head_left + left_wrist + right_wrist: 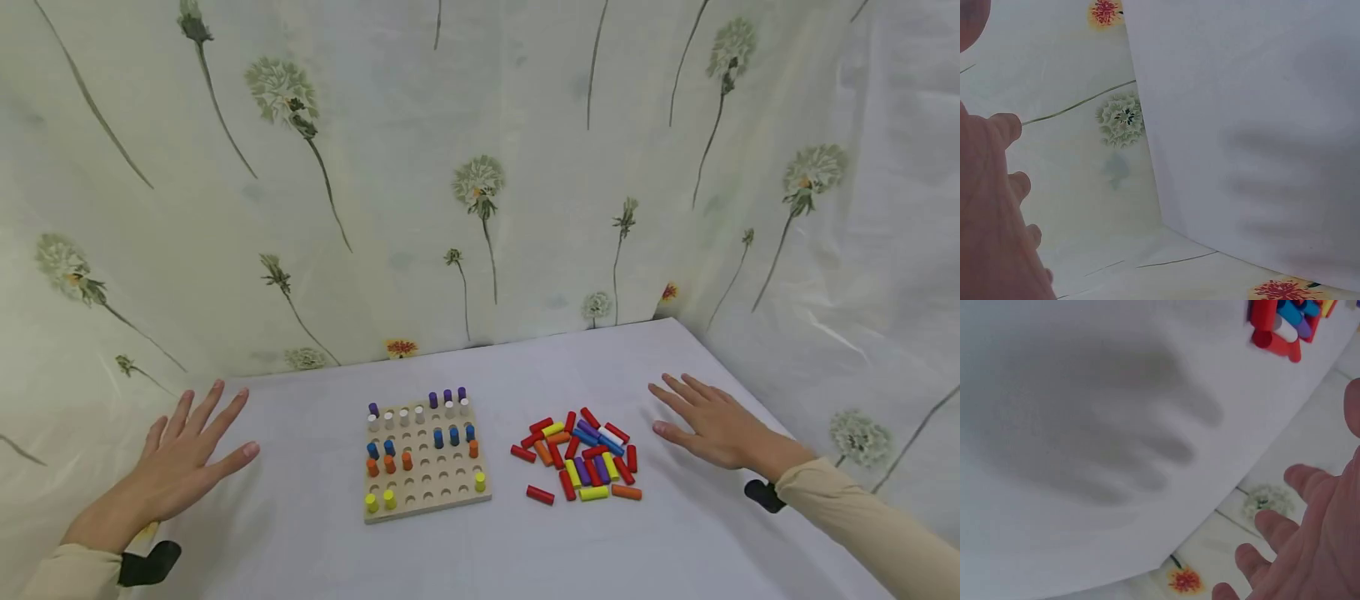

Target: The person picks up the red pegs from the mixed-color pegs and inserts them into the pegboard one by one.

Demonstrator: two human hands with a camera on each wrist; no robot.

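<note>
A wooden pegboard (425,457) lies flat on the white table (465,542), with purple, white, blue, orange and yellow pegs standing in some of its holes. To its right lies a loose pile of coloured pegs (583,456), also at the top of the right wrist view (1285,322). My left hand (183,458) hovers open, fingers spread, over the table's left edge, well left of the board. My right hand (708,421) is open with straight fingers, just right of the pile and touching nothing. Both hands cast shadows on the table, so they hang above it.
A floral cloth (480,167) with dandelion prints hangs as a backdrop behind and on both sides of the table. Its folds meet the table's far edge and right edge (750,392). Bare tabletop lies in front of the board and the pile.
</note>
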